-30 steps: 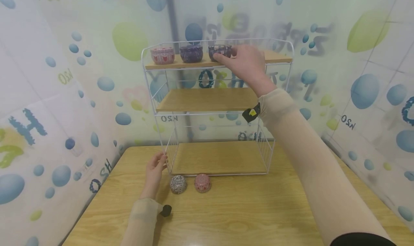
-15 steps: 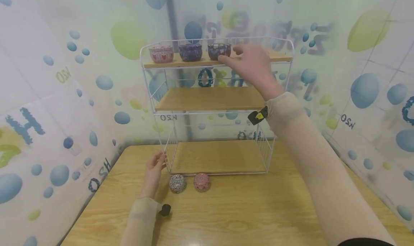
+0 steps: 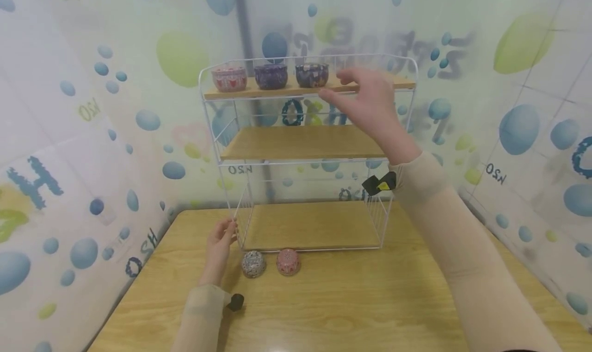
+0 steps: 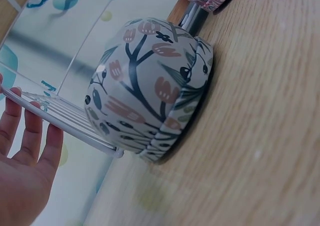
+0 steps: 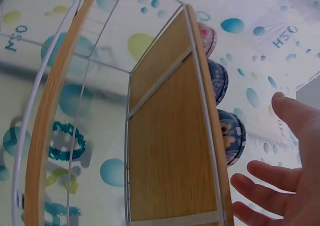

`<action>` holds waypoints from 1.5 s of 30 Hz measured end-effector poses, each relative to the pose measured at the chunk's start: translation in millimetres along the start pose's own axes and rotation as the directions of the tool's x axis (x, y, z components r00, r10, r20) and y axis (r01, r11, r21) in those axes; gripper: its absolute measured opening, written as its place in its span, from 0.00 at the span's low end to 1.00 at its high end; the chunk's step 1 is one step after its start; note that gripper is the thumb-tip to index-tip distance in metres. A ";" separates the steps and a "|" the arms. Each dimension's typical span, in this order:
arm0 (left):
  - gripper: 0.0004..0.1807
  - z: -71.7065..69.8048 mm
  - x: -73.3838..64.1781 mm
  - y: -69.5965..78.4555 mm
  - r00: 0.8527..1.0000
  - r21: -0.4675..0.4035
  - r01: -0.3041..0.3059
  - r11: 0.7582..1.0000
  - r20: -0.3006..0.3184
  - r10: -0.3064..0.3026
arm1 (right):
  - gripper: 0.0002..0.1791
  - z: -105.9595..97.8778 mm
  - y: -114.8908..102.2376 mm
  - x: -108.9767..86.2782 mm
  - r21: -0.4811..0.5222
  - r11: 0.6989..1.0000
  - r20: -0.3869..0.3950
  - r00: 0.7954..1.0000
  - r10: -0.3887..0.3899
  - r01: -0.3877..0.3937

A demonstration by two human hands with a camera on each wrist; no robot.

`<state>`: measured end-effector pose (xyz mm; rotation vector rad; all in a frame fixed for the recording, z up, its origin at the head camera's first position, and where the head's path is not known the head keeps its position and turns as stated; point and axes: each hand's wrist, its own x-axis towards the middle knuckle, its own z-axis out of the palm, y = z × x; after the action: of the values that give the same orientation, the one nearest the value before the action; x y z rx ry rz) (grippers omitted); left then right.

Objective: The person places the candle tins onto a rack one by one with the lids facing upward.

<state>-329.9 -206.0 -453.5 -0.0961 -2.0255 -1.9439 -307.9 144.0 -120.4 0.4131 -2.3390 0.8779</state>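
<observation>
Rack: a white wire rack (image 3: 305,226) with three wooden shelves stands on the wooden table (image 3: 347,303), before a spotted backdrop (image 3: 185,59).
Top shelf: from left to right stand a pink bowl (image 3: 229,79), a purple bowl (image 3: 271,77) and a dark patterned bowl (image 3: 312,75), all upright, with small gaps between.
Table front: an upturned floral bowl (image 4: 145,85) sits by the rack's lower left corner; an upturned pink bowl (image 3: 288,262) lies to its right, apart from it.
In the way: the right forearm, in a pale sleeve (image 3: 444,223), crosses in front of the rack's right side and hides part of it.
Right hand: the right hand (image 3: 370,97) is just right of the dark patterned bowl, thumb and fingers spread wide, clear of it.
Left hand: the left hand (image 3: 221,244) grips the rack's left side wire, fingertips bent against it.
Since one second ago: the right thumb and fingers, then around the dark patterned bowl, have drawn off rightward; the bowl keeps its place, third in the row. The left hand stays put.
</observation>
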 end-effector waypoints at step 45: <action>0.14 1.3 -3.1 11.7 0.999 -0.042 0.035 0.999 0.025 -0.034 | 0.27 106.6 77.3 -130.4 0.386 0.907 0.263 0.962 0.067 -0.168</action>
<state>-324.1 -203.4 -443.2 -0.0960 -2.0141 -2.0161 -289.2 138.5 -304.7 0.5806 -2.4156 1.4579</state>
